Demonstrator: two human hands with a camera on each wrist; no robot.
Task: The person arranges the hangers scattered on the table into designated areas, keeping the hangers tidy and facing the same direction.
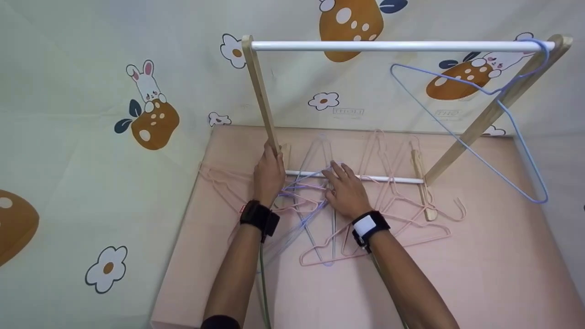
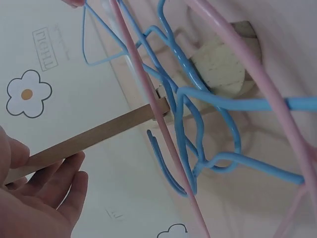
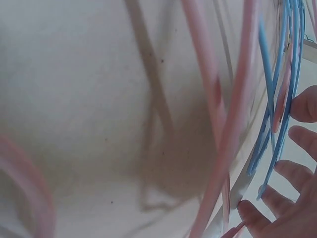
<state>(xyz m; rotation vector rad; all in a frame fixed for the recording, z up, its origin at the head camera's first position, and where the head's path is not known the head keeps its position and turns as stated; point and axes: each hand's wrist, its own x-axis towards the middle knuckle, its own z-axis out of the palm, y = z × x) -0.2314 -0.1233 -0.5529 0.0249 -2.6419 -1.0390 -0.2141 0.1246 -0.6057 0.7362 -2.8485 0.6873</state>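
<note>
A small clothes rack has a wooden left post [image 1: 260, 96], and my left hand [image 1: 269, 176] grips it near its lower end. Thumb and fingers lie on either side of the post in the left wrist view. Beside it are tangled blue hangers [image 2: 223, 101] with a pink hanger [image 2: 156, 106] across them. My right hand [image 1: 349, 194] reaches over the hangers near the lower white rail [image 1: 393, 179], fingers spread. Those fingers lie along several blue hangers [image 3: 280, 136] in the right wrist view. One blue hanger [image 1: 544, 198] hangs from the top white rail [image 1: 397, 45] at its right end.
Several pink hangers [image 1: 411, 242] lie across the pink tabletop [image 1: 493, 274] around the rack's base, some overlapping the rack's right wooden foot [image 1: 430, 214]. A patterned wall covering [image 1: 292, 96] stands behind and to the left of the table.
</note>
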